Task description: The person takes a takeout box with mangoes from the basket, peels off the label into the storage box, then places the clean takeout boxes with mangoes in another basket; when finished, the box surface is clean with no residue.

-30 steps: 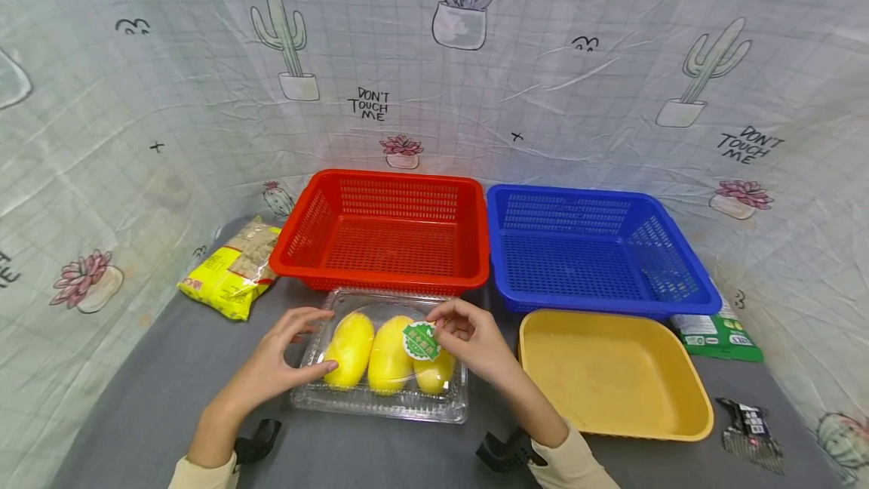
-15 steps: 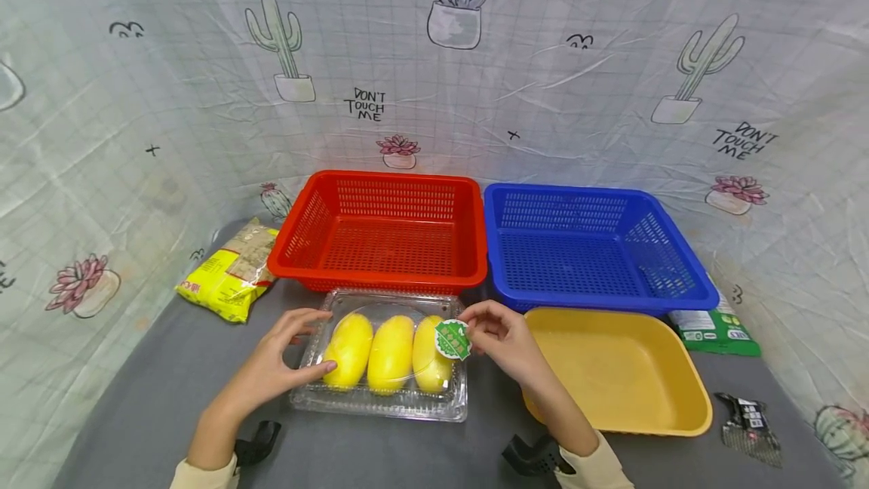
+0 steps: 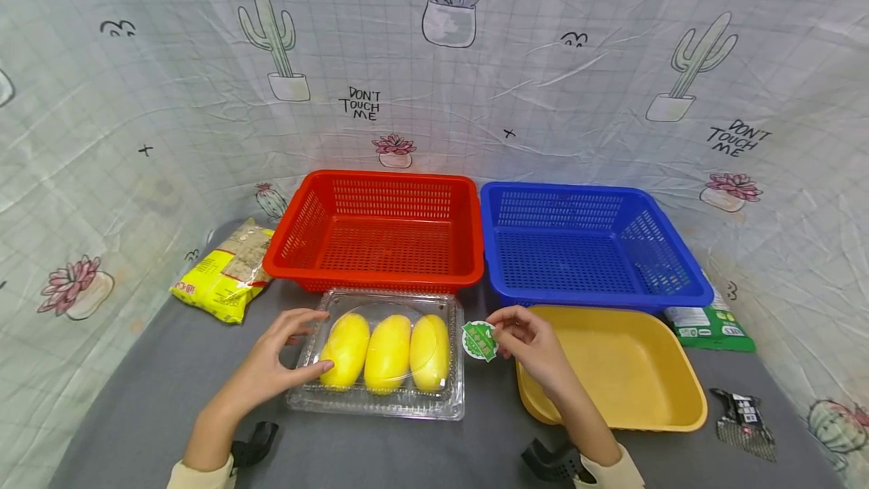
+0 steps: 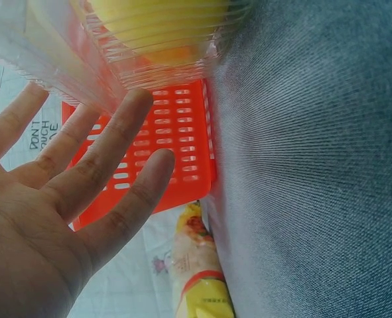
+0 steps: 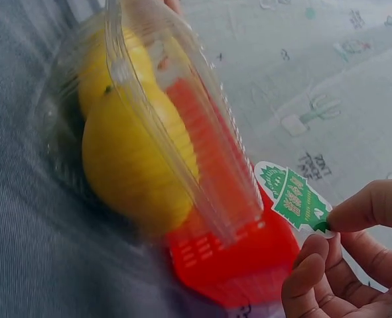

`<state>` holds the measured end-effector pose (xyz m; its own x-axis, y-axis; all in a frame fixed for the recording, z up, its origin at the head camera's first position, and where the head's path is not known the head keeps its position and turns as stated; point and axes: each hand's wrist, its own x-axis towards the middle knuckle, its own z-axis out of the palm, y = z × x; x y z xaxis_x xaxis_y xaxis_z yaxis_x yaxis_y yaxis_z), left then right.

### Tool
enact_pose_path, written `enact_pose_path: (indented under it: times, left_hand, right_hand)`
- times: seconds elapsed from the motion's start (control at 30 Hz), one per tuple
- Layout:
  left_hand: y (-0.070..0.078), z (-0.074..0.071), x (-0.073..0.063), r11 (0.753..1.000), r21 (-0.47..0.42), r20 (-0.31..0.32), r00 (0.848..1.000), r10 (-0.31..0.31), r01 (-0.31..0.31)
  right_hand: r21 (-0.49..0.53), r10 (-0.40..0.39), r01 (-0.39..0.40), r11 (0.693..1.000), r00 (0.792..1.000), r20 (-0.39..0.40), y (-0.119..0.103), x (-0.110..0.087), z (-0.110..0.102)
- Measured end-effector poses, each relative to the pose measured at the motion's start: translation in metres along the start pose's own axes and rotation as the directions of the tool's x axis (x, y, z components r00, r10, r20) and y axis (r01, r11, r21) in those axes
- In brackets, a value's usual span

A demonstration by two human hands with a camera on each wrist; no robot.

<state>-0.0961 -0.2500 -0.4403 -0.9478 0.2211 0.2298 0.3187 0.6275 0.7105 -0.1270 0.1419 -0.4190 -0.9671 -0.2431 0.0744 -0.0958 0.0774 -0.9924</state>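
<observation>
A clear plastic clamshell box (image 3: 380,404) lies on the grey cloth in front of the red basket, with three yellow mangoes (image 3: 429,353) visible through its lid. At its left side is my left hand (image 3: 281,357), thumb and fingers spread along the box; the left wrist view shows the fingers (image 4: 96,162) fairly straight against the plastic. My right hand (image 3: 532,345) pinches the edge of a round green-and-white sticker (image 3: 479,341) between thumb and fingertips, just right of the box. Printed text on the sticker (image 5: 294,197) faces the right wrist camera.
Behind stand a red basket (image 3: 380,281) and a blue basket (image 3: 597,296). A yellow tray (image 3: 624,368) sits under and beyond the right forearm. A yellow snack bag (image 3: 227,270) lies left, a green packet (image 3: 713,330) right, and a small black wrapper (image 3: 745,421) near the right edge.
The right hand has moved right with the sticker, from above the rightmost mango to beyond the box's right edge. The left hand and the box have stayed in place.
</observation>
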Motion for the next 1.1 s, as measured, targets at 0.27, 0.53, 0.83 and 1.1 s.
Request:
enact_pose_path:
  times: [0.27, 0.53, 0.83, 1.1]
  left_hand:
    - [0.0, 0.001, 0.0, 1.0, -0.003, 0.008, 1.0, -0.011, 0.011]
    - [-0.002, 0.0, 0.0, 1.0, 0.002, -0.003, 1.0, -0.005, 0.005]
    - [-0.003, -0.001, -0.001, 1.0, 0.016, -0.018, 1.0, 0.021, -0.021]
    - [-0.002, 0.0, 0.0, 1.0, 0.001, 0.006, 1.0, -0.004, 0.004]
  right_hand:
    - [-0.021, 0.056, -0.058, 0.998, 0.994, -0.096, 0.006, -0.008, -0.016]
    - [-0.013, 0.108, -0.111, 0.994, 0.983, -0.151, 0.011, -0.018, -0.031]
    - [-0.06, 0.087, -0.102, 0.993, 0.974, -0.212, 0.019, -0.031, -0.052]
    - [-0.178, 0.105, -0.147, 0.973, 0.968, -0.226, 0.023, -0.037, -0.073]
